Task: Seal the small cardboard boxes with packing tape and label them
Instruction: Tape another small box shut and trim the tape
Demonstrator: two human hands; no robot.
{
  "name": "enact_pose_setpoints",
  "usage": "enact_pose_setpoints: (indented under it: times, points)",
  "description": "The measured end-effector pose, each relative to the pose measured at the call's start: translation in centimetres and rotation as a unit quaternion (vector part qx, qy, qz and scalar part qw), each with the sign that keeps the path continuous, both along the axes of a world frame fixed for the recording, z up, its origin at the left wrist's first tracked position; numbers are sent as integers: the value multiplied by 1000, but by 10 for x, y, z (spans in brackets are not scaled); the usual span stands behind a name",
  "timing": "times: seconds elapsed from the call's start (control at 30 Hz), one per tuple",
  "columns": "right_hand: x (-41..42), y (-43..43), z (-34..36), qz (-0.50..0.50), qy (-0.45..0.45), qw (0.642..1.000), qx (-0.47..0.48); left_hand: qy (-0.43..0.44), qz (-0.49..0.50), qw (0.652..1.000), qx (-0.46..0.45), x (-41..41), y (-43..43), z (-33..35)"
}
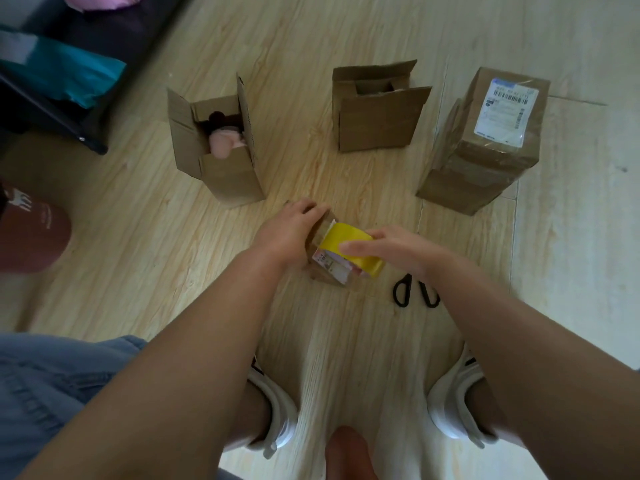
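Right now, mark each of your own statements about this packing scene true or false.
1. The right hand holds a yellow tape roll. True.
2. The scissors are in the left hand. False: they lie on the floor by the right forearm; the left hand holds the small box.
3. The far-right box bears a printed label. True.
4. The far-left box is taped shut. False: its flaps stand open, with something pink inside.
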State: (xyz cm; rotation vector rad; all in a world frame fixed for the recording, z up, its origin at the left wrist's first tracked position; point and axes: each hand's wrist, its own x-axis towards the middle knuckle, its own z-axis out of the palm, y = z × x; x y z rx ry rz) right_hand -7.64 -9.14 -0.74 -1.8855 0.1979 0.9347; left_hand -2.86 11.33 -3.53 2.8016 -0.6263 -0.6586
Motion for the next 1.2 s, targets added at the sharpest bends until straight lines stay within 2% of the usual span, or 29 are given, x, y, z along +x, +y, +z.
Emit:
enact_pose_setpoints:
  times: [0.2, 0.33, 0.4, 0.47, 0.57, 0.7, 0.87, 0.93, 1.03, 1.2]
  points:
    - [1, -10, 10, -61, -22, 996, -53, 110, 56, 990, -73, -6, -3, -8]
    - [-11, -17, -16, -8, -27, 979, -204, 150, 121, 972, -134, -14, 4, -17]
    - [-20, -23, -28, -24, -5, 972, -234, 158, 118, 971, -139, -14, 2, -17]
    - [-21, -24, -30, -50, 0, 971, -234, 159, 117, 971, -137, -12, 2, -17]
    - [-17, -24, -25, -74, 1, 983, -168, 150, 125, 973, -122, -11, 13, -20]
    - [-14, -20, -17, -40, -18, 992, -121, 119, 130, 983, -47, -11, 29, -30]
    - [-13, -9, -23, -44, -44, 992, -111, 131, 143, 979, -60, -8, 38, -38]
    - [-11, -7, -25, -29, -60, 986, -153, 139, 146, 977, -63, -6, 40, -42]
    - [-11, -9, -32, 36, -82, 958, -273, 139, 157, 976, -53, -4, 48, -50]
    - [-20, -18, -52, 18, -60, 941, -331, 153, 160, 973, -71, -5, 38, -61]
